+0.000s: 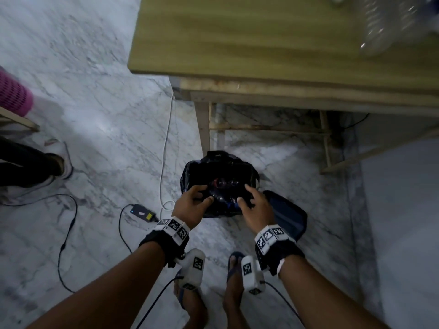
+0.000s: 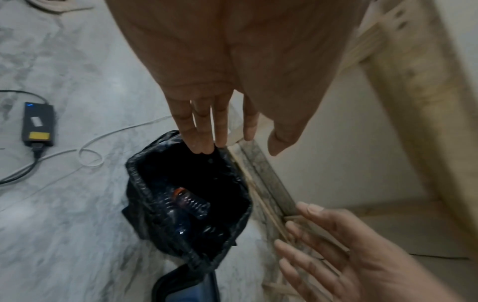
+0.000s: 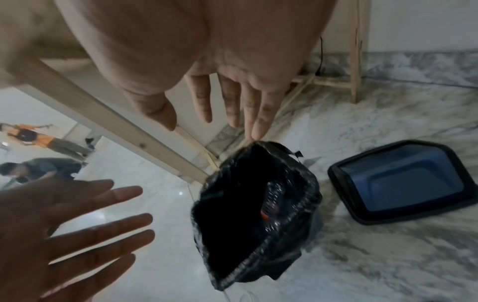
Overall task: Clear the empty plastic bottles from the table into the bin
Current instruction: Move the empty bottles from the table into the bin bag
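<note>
The bin (image 1: 215, 170), lined with a black bag, stands on the floor beside the table leg. Inside it lie clear plastic bottles (image 1: 223, 184); one has an orange cap (image 2: 179, 192). Both my hands hover over the bin's mouth and hold nothing. My left hand (image 1: 193, 201) is on the left with its fingers (image 2: 204, 130) straight and spread. My right hand (image 1: 253, 203) is on the right, its fingers (image 3: 254, 114) also straight. More clear bottles (image 1: 384, 24) stand blurred on the wooden table (image 1: 261, 36) at the top right.
The bin's dark blue lid (image 1: 286, 216) lies on the marble floor right of the bin. A power adapter (image 1: 142, 213) with cables and a white cord (image 1: 166, 138) lie to the left. Another person's shoe (image 1: 60, 162) and a pink basket (image 1: 14, 91) are at far left.
</note>
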Demonstrator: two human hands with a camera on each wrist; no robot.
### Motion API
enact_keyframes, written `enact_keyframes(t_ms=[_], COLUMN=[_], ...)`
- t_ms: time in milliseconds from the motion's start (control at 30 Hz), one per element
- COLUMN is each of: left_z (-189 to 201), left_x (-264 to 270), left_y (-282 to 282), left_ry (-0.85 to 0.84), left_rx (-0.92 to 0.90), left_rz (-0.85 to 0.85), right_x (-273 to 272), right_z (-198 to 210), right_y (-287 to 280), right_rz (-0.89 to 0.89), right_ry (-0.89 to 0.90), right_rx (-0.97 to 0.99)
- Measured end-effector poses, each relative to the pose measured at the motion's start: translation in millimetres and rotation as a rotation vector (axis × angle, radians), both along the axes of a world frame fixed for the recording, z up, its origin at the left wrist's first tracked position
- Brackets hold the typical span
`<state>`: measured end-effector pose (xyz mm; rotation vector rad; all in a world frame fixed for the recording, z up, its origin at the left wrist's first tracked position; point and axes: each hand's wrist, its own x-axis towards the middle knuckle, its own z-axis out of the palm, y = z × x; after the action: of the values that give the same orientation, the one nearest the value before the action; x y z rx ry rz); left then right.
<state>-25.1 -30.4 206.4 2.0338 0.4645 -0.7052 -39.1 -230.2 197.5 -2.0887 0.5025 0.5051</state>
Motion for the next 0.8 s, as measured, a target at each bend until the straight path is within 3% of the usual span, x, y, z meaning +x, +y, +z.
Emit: enact_keyframes(t_ms=[300,433,633,800], left_z=[166,219,270,276], left_x=[57,93,174,259], left_y=[-24,-37,-82,-142], left_ry=[-0.288,-0.387,-0.473,-0.514], left_rx=[-0.066,-0.088,-0.088,-0.017], left_rz=[-0.161,-0.203,-0.295,-0.354], right_x=[33,62,122,188], right_z=[179,236,281,277], right_y=[-19,-39,-96,-149], right_rz=[-0.085,-0.128,-0.140,-0.189], right_ry=[-0.345,-0.418,-0.585,-0.628], right_rx=[-0.016,-0.026,-0.138,-0.254])
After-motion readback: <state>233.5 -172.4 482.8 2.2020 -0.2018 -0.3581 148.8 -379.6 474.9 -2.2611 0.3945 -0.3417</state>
